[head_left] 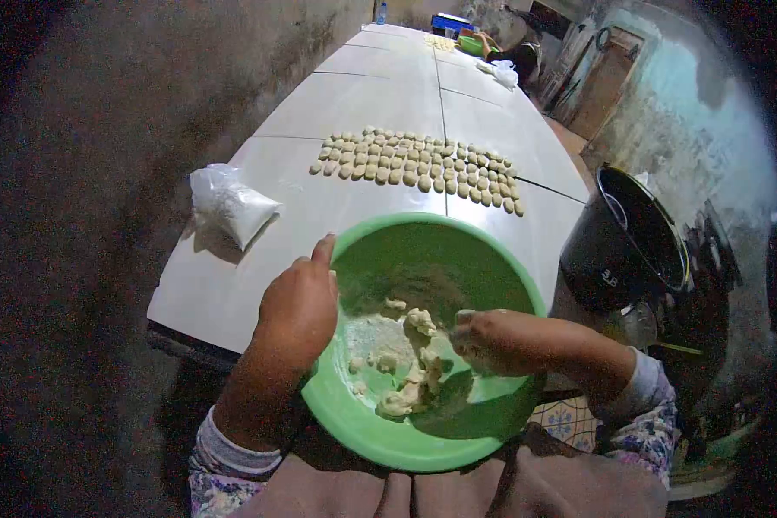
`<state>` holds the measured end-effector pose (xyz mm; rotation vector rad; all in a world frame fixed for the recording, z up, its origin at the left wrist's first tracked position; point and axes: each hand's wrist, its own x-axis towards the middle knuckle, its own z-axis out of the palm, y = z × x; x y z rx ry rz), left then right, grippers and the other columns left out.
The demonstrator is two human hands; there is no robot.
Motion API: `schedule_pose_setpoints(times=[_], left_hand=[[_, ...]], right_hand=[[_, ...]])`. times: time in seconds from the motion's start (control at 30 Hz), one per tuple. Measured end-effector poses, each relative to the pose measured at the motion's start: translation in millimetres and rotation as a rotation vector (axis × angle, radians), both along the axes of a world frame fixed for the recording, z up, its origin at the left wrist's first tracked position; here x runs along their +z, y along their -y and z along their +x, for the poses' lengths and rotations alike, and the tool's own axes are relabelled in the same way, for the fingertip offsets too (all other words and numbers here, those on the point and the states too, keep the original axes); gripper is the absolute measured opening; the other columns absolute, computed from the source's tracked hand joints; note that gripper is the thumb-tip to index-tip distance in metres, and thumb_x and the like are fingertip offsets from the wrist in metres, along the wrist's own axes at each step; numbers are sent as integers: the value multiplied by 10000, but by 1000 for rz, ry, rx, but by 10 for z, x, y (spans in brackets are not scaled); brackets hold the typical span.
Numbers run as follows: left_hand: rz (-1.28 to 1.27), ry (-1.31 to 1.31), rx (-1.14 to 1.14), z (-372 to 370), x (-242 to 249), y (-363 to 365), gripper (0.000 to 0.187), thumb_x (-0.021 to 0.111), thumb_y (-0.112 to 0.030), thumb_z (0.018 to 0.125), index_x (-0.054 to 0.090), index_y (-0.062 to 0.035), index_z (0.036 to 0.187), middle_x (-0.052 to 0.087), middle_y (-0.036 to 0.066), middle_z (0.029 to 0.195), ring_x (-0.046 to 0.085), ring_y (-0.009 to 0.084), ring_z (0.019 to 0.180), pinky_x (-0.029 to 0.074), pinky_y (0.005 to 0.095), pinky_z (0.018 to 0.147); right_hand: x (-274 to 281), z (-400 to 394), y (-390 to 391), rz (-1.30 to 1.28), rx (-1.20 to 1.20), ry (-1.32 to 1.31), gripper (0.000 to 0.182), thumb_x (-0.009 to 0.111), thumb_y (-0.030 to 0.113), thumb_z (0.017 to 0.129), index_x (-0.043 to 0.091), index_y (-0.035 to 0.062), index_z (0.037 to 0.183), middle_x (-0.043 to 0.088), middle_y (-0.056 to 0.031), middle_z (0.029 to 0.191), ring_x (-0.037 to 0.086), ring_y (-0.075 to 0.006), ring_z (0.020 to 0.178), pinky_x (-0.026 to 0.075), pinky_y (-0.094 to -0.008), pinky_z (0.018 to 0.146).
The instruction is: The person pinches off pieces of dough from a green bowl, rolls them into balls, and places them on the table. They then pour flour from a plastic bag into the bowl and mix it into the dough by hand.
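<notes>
A large green basin [388, 445] sits at the near end of the table, in front of my body. Clumps of pale, sticky dough [403, 400] and loose flour [375, 338] lie in its bottom. My left hand [300, 298] grips the basin's left rim, one finger pointing up along the edge. Inside the basin, over its right half, is my right hand [490, 339], fingers curled in beside the dough. Its fingertips are smeared whitish, and I cannot make out what they hold.
Rows of small dough pieces [423, 164] cover the white table [388, 95] beyond the basin. A plastic bag of white powder [233, 207] rests at left. A black bucket [613, 250] stands at right. Another person [518, 60] works at the far end near a green basin [470, 45].
</notes>
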<state>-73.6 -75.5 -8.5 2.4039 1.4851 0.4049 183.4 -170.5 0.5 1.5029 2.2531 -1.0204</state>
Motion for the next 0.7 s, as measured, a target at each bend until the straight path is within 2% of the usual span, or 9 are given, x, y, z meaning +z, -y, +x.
schedule_pose_setpoints(times=[0.07,0.1,0.2,0.23,0.33,0.47,0.53,0.63,0.7], left_hand=[[-17,-29,17,4,32,13,464,462,-137,909,344,-19,1342,589,235,918,608,388,834,492,479,754],[-46,8,22,1,49,24,448,467,-123,900,357,-39,1327,589,243,942,597,400,871,480,483,779],[-87,60,35,6,44,17,431,472,-110,892,369,-58,1307,590,253,956,584,413,911,465,488,806],[-82,59,32,6,39,11,431,472,-112,892,369,-58,1307,590,253,955,584,413,910,463,488,809],[-61,88,13,2,23,-23,434,483,-107,888,372,-55,1305,592,252,954,587,411,901,464,483,810],[-115,75,40,12,42,-16,428,491,-112,890,383,-51,1299,597,254,968,588,411,909,465,477,814],[-105,66,37,14,52,-4,422,484,-121,895,385,-47,1298,596,257,980,588,411,917,464,479,820],[-49,102,7,2,-18,-17,422,485,-113,891,385,-41,1295,595,257,982,586,412,918,464,482,816],[-74,62,9,2,32,3,429,484,-118,890,381,-40,1299,594,255,976,585,414,916,464,485,813]], right_hand=[[-566,320,103,381,359,-147,128,483,97,812,549,-2,860,555,-171,878,566,-319,910,469,-397,822],[-595,255,134,162,172,-30,159,465,116,836,555,8,910,564,-182,886,596,-318,908,496,-395,799],[-297,-127,135,-33,8,215,213,452,73,838,555,16,1016,562,-198,863,624,-315,865,513,-408,758],[-203,-97,158,55,301,170,214,472,56,825,565,28,1015,573,-207,865,627,-331,813,515,-426,745],[71,-157,133,-122,27,-133,185,511,60,810,571,28,982,596,-199,871,621,-346,823,507,-427,742],[-114,-38,179,-131,37,-112,176,538,75,807,577,5,964,612,-195,901,623,-339,819,494,-418,747],[137,-133,166,-122,252,-194,194,546,63,806,576,-3,987,612,-194,897,624,-311,806,482,-409,736],[173,-195,150,-344,83,-122,196,563,73,802,593,-11,977,614,-186,892,616,-281,798,478,-396,713],[-131,-58,50,-240,185,-248,190,578,79,796,605,-9,962,616,-179,887,612,-277,801,476,-393,709]])
